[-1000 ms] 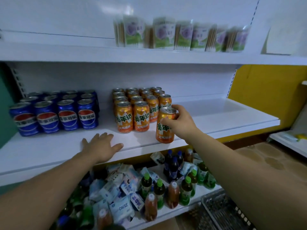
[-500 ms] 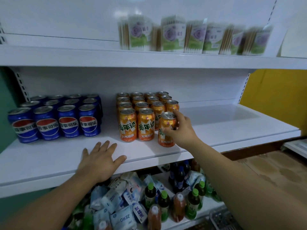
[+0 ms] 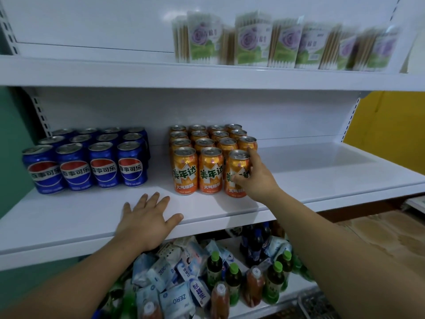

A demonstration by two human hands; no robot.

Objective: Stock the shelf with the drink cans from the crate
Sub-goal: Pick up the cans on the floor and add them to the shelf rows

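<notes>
We see our right hand (image 3: 257,180) wrapped around an orange aluminium drink can with green lettering (image 3: 238,173), fingers (image 3: 254,157) curled over its right side and thumb across its front, the can standing upright on the white metal middle shelf (image 3: 322,176). That held can sits at the right end of the front row of the block of matching orange cans (image 3: 207,153), just beside its neighbour and in line with it. To the left of the orange block, with a bare strip of shelf between, stands a block of blue cola cans with red and white logos (image 3: 92,157), also upright in rows. Our left hand (image 3: 147,222) lies flat, palm down, on the shelf's front edge in front of the orange block and a little to its left, fingers spread wide and holding nothing. Above the orange block, on the upper white shelf (image 3: 92,72), stands a blurred row of packets printed with purple roses (image 3: 276,40). Below it, the lower shelf holds green-capped bottles (image 3: 215,268) and pale blue soft packets (image 3: 174,295) in a loose heap.
</notes>
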